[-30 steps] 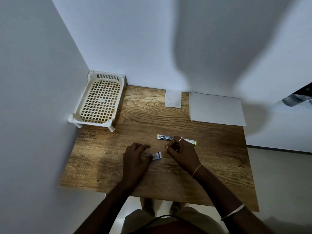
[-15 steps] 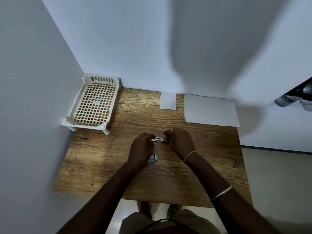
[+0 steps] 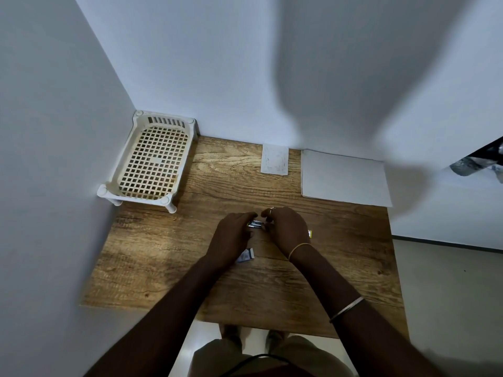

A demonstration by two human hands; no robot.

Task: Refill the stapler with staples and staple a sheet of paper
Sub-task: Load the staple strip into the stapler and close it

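A slim stapler [image 3: 256, 223] with yellow ends lies at the middle of the wooden table [image 3: 340, 257], mostly hidden under my hands; one yellow tip shows right of my right wrist. My left hand [image 3: 233, 238] grips its left end and my right hand [image 3: 285, 229] covers and holds the rest. A small white and blue staple box [image 3: 246, 255] lies on the table just under my left wrist. A white sheet of paper [image 3: 344, 178] lies flat at the back right.
A cream plastic mesh basket [image 3: 152, 161] on short legs stands in the back left corner against the walls. A small white card [image 3: 275, 159] lies at the back edge beside the paper. Walls close the table's left and back.
My left hand let go of the staple box and moved up to the stapler. Both hands now hold the stapler, and the box lies free on the table.
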